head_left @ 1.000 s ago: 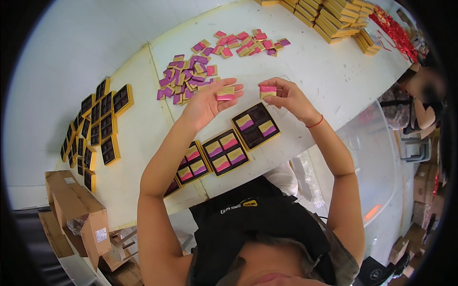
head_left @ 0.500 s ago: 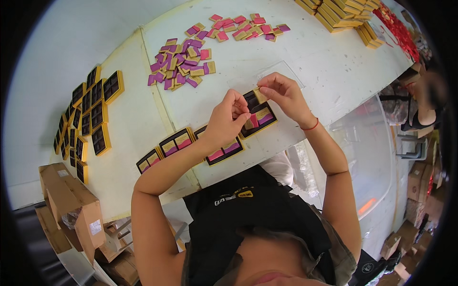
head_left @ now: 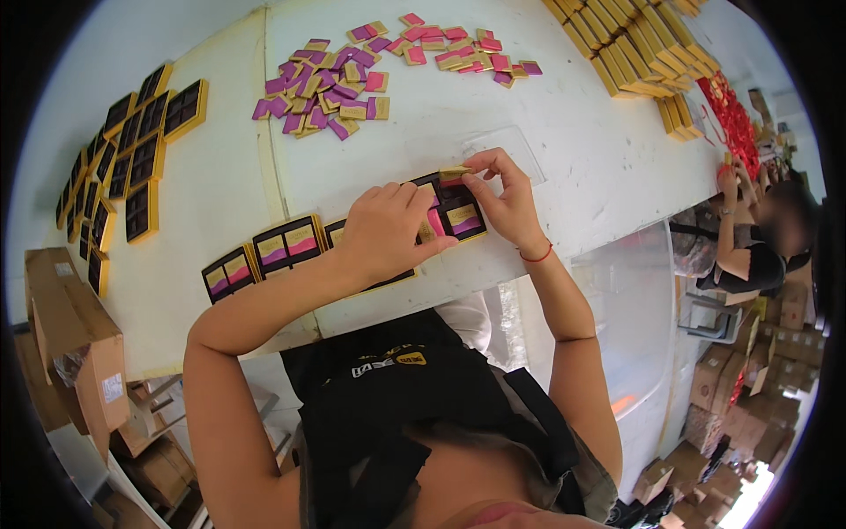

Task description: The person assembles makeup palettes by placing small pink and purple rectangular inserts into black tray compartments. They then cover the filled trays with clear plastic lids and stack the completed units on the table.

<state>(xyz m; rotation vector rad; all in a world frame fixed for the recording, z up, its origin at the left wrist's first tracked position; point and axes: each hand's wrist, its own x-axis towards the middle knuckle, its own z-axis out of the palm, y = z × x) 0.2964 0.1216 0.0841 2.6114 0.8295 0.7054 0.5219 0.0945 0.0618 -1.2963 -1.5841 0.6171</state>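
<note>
My left hand (head_left: 383, 225) lies over the left part of a black-lined box with a gold edge, its fingers spread from the thumb. Fingers and thumb rest about a pink-and-gold wrapped square (head_left: 432, 227) in a lower compartment; the fingertips are partly hidden. My right hand (head_left: 507, 198) pinches a gold wrapped square (head_left: 456, 172), tilted at the upper right compartment. Below it, a purple-and-gold wrapped square (head_left: 462, 218) sits flat in the box. To the left stand filled boxes, one holding purple and pink wrapped squares (head_left: 288, 245); my left forearm covers part of this row.
Loose wrapped squares (head_left: 322, 88) lie piled at the table's far side. Black-lined boxes (head_left: 145, 163) stand grouped at left. Gold boxes (head_left: 639, 53) are stacked far right, beside red ribbon (head_left: 730, 123). A clear plastic sheet (head_left: 507, 145) lies behind my right hand. Another person (head_left: 745, 238) works at right.
My left hand has flattened from a pinch and lowered onto the box. A purple square now shows in the upper left compartment. My right hand still pinches its square, now tilted. The whole view has shifted.
</note>
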